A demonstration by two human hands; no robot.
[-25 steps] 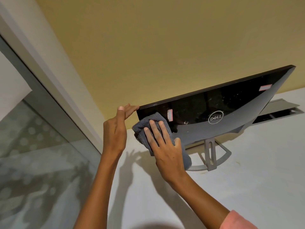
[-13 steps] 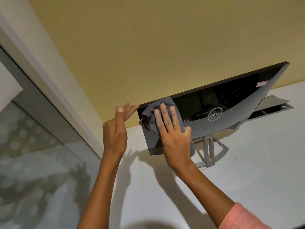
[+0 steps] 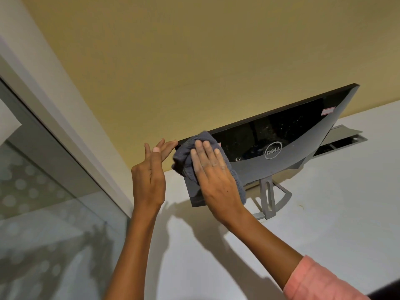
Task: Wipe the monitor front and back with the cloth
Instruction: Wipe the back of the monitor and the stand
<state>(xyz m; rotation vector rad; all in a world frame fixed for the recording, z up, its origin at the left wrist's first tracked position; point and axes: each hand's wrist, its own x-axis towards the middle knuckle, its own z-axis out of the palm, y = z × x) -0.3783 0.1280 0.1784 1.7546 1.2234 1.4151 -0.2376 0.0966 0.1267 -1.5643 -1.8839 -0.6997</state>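
The right hand (image 3: pixel 213 176), fingers flat, presses the folded grey terry cloth (image 3: pixel 188 156) on the near corner of the glossy black monitor back (image 3: pixel 287 135), whose unwiped length runs toward two o'clock, while the left hand (image 3: pixel 151 169), fingers straight, steadies the corner at nine o'clock.

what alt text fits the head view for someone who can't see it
A right hand presses a grey cloth flat against the back of a black monitor, near its upper corner. The left hand's straight fingers touch that corner; the monitor stands on a white desk.
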